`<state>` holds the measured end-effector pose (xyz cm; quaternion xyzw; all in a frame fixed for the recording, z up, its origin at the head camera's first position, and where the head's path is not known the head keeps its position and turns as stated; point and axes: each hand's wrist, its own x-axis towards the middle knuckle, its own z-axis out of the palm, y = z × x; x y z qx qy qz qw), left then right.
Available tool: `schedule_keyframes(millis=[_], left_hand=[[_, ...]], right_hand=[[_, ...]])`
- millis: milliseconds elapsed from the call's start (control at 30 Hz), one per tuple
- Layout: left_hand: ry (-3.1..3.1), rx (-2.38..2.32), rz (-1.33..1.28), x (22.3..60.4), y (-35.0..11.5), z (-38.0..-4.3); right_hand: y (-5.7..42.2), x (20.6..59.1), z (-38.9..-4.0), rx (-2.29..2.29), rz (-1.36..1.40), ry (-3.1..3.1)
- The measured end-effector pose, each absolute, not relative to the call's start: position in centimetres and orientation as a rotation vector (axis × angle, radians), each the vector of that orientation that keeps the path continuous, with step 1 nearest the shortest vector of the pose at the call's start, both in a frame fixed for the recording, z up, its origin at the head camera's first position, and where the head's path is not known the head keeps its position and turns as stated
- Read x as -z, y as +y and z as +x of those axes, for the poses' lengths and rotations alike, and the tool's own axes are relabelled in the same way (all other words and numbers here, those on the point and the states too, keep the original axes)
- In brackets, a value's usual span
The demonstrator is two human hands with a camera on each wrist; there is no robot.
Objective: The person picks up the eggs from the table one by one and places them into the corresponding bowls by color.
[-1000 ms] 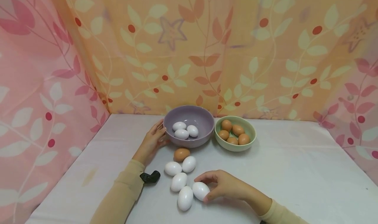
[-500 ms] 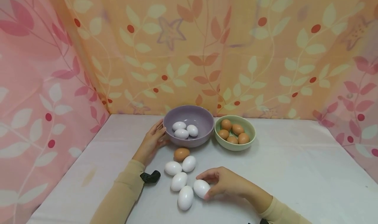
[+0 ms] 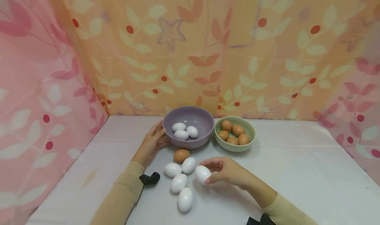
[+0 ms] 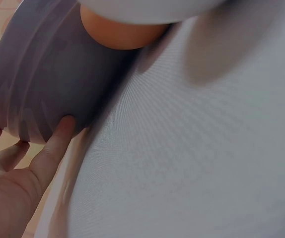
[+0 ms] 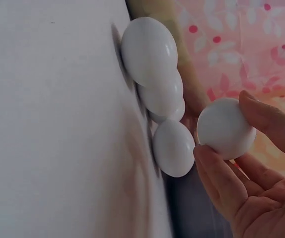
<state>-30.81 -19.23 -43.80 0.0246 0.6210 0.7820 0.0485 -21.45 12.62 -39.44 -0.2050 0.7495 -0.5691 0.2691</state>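
Note:
My right hand (image 3: pixel 230 174) pinches a white egg (image 3: pixel 203 175) between thumb and fingertips; in the right wrist view this egg (image 5: pixel 225 129) is lifted off the table. Fingertips of my left hand (image 3: pixel 150 145) rest against the outer left side of a purple bowl (image 3: pixel 203 141), fingers and thumb spread along its wall, as the left wrist view also shows. Inside that bowl lie three white eggs (image 3: pixel 181 135). A brown egg (image 3: pixel 181 155) sits on the table just in front of it. Several more white eggs (image 3: pixel 178 183) form a loose line toward me.
A light green bowl (image 3: pixel 236 148) with several brown eggs (image 3: pixel 238 130) stands right beside the purple one. White cloth covers the table (image 3: pixel 302 172). Patterned orange curtain (image 3: pixel 178 70) hangs behind, with pink curtain (image 3: pixel 35 96) at the sides.
My right hand has raised the white egg from beside the others and carried it forward, toward the bowls. The left hand stays at the purple bowl.

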Motion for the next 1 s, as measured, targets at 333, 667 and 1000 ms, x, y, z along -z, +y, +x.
schedule_keyframes(millis=[333, 667, 1000], left_hand=[[1.889, -2.394, 0.082, 43.6, -19.5, -30.8], [1.871, -2.396, 0.091, 43.8, -19.4, -30.6], [1.884, -2.398, 0.070, 43.6, -19.2, -30.6]], right_hand=[[10.1, 35.7, -25.2, 1.600, -0.516, 2.034], [8.0, 33.3, -29.4, 1.697, -0.349, 2.114], [7.0, 33.5, -32.4, 1.708, -0.292, 2.205]])
